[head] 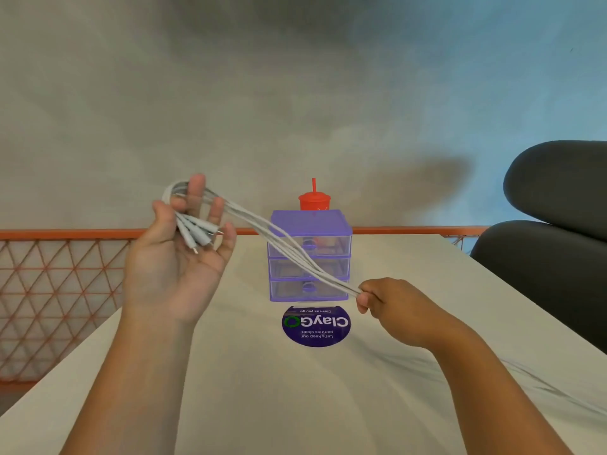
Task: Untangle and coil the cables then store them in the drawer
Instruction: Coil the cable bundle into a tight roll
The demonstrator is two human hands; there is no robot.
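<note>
Left hand (177,257) is raised palm-up over the tabletop (295,405), thumb pressing the looped white cables (259,223) against the index finger, remaining fingers (217,210) loosely extended (connector ends lie across the palm). The bundle runs taut, down and rightward, passing in front of the purple drawer unit (310,221), all three drawers closed. Right hand (391,303) pinches the bundle's lower end, fingers clenched on it.

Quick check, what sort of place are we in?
Probably an office pantry or break area: the round sticker on the table reads "keep our pantries clean", and a dark padded chair stands alongside.
</note>
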